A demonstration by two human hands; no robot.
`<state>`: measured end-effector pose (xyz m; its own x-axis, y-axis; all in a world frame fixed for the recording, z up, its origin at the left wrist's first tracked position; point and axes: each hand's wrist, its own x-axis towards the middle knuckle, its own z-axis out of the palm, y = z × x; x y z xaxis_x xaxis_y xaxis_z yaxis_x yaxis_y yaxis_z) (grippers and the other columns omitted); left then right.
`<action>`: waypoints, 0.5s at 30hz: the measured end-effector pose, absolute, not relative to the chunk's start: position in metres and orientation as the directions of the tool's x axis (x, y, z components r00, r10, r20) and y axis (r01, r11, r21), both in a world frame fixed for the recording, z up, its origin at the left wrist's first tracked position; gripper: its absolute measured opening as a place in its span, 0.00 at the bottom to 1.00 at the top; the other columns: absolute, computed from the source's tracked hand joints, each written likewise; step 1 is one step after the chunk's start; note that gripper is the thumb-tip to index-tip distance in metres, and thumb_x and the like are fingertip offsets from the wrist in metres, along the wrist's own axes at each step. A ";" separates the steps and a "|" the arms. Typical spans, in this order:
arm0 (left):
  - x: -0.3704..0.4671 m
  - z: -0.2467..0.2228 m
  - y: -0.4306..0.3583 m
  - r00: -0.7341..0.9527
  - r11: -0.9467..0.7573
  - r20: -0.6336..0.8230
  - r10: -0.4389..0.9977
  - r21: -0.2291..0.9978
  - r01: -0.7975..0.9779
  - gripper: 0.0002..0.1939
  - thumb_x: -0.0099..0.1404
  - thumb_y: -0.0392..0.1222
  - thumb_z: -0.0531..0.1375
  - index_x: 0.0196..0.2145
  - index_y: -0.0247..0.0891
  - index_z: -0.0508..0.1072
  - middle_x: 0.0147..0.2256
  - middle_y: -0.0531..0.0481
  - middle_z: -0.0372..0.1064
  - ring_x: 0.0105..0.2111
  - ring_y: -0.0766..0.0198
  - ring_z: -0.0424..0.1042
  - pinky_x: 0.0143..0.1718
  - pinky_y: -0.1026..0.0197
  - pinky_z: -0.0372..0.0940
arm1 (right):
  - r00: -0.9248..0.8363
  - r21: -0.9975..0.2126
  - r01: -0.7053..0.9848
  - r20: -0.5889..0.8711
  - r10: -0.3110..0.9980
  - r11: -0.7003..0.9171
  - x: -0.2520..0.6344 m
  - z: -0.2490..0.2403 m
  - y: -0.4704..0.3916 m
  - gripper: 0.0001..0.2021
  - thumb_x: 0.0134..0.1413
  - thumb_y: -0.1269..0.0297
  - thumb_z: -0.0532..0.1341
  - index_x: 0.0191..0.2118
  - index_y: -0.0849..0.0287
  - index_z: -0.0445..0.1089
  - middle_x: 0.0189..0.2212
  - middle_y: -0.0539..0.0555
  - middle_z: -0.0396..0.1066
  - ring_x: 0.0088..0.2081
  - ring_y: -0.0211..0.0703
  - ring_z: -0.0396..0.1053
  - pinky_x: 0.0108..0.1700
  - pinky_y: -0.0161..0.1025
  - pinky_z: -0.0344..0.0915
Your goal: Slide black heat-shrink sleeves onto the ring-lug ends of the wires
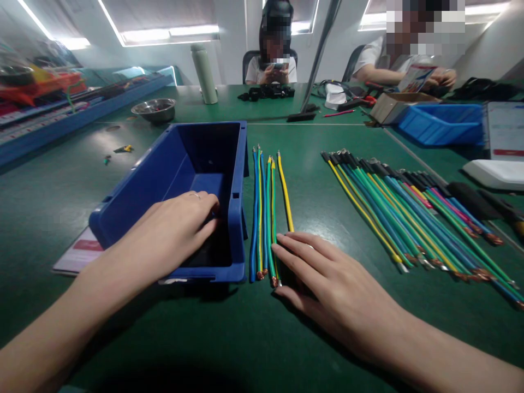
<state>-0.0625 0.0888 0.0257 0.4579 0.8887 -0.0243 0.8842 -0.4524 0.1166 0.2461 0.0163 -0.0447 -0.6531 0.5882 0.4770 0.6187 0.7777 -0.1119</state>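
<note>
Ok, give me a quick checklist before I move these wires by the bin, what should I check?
1. Left hand steadying the blue bin: ok, it rests inside over the near wall.
2. Right hand on the small wire bunch: ok, fingertips touch its near end; no grip closed yet.
3. Bunch lying together: not ok, the yellow wire sits slightly apart.
4. Bin has room: ok, the visible floor looks bare; under the left hand, cannot tell.
5. Large wire spread kept separate: ok, a clear gap of green table lies between.
</note>
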 end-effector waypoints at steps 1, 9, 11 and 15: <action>-0.062 0.026 0.089 0.454 -0.449 -0.028 0.890 0.114 0.886 0.10 0.76 0.43 0.57 0.47 0.44 0.79 0.47 0.42 0.84 0.49 0.45 0.85 0.50 0.49 0.80 | -0.655 -0.114 0.615 0.476 0.586 0.780 0.246 -0.045 0.017 0.18 0.77 0.63 0.67 0.63 0.70 0.82 0.59 0.71 0.86 0.60 0.63 0.86 0.61 0.57 0.86; -0.061 0.026 0.088 0.441 -0.436 -0.039 0.897 0.095 0.895 0.08 0.77 0.42 0.58 0.45 0.44 0.78 0.47 0.43 0.84 0.50 0.45 0.85 0.50 0.49 0.79 | -0.615 -0.203 0.585 0.520 0.593 0.785 0.243 -0.041 0.020 0.15 0.79 0.72 0.59 0.56 0.64 0.84 0.50 0.68 0.89 0.50 0.61 0.88 0.50 0.56 0.86; -0.061 0.026 0.089 0.439 -0.434 -0.042 0.898 0.087 0.897 0.08 0.77 0.42 0.58 0.44 0.44 0.78 0.46 0.43 0.84 0.49 0.45 0.85 0.49 0.49 0.79 | -0.577 -0.287 0.563 0.534 0.618 0.775 0.245 -0.036 0.020 0.15 0.78 0.72 0.59 0.53 0.61 0.85 0.45 0.65 0.89 0.46 0.58 0.87 0.48 0.53 0.85; -0.059 0.028 0.089 0.430 -0.426 -0.052 0.901 0.064 0.902 0.08 0.77 0.41 0.58 0.43 0.44 0.78 0.46 0.43 0.84 0.48 0.46 0.85 0.50 0.50 0.78 | -0.436 -0.563 0.496 0.498 0.750 0.662 0.254 -0.021 0.017 0.11 0.78 0.66 0.61 0.49 0.53 0.83 0.40 0.56 0.88 0.40 0.49 0.85 0.43 0.45 0.82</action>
